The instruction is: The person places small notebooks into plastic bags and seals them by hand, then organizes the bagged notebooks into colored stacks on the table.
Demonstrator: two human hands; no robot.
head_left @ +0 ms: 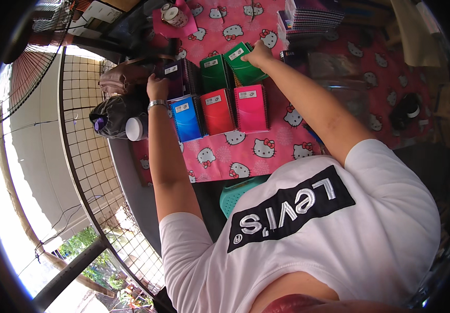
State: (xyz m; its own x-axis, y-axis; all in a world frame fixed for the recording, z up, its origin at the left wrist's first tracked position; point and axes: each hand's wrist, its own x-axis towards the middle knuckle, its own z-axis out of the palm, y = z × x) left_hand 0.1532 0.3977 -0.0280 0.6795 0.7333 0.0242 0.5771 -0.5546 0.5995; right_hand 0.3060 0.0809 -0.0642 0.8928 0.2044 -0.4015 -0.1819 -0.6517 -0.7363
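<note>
Landmark: red notebook, middle of front row on pink cartoon-cat tablecloth.
Far left of red nb: wire grid panel, then brown bag and dark bag, white cup just beside.
Left hand: up-left of red nb, metal bracelet on wrist; fingers curled over edge of dark purple notebook, touching it. Grip from below not visible, cannot tell if pinching.
Blue notebook: touching left side of red nb, flat, untouched.
Dark green notebook: directly behind red nb, flat, untouched.
Pink notebook: right of red nb, just beside, flat.
Right hand: behind-right of red nb; fingers pressed together on top corner of bright green notebook, which sits tilted, partly over dark green one.
Handling (judgement): spiral nbs, prob. light, covers semi-stiff but bendy, plastic cover maybe a bit slippery; not fragile. Best hold at long edge opposite spiral, thumb under, fingers on top; or slide flat w/ palm.
Further behind-right: stack of notebooks. Tape roll behind-left, well apart.
</note>
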